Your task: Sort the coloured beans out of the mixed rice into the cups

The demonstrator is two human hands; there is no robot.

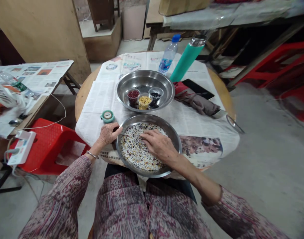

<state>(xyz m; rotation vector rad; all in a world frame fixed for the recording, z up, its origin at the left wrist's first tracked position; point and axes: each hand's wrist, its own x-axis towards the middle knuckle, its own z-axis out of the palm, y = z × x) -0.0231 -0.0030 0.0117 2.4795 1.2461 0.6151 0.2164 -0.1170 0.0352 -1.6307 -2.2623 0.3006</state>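
A shallow steel basin (177, 139) at the table's near edge holds a mix of white, black, yellow and dark red grains and beans (134, 146). My left hand (109, 134) is closed at its left rim, the thumb lying on the edge. Over the grains, inside the basin, my right hand (160, 146) has its fingers bent and drawn together; whatever is between the fingertips is too small to make out. Just behind, a second steel basin (120, 88) holds three clear cups: dark red beans (133, 94), yellow kernels (144, 100) and black beans (155, 95).
Newspaper (92, 106) covers the round table. A green tape roll (107, 116) lies left of the basins. Behind and right are a water bottle (168, 54), a turquoise flask (187, 61), a phone (198, 89) and a folded umbrella (199, 101). A red stool (49, 146) bears a power strip (22, 146).
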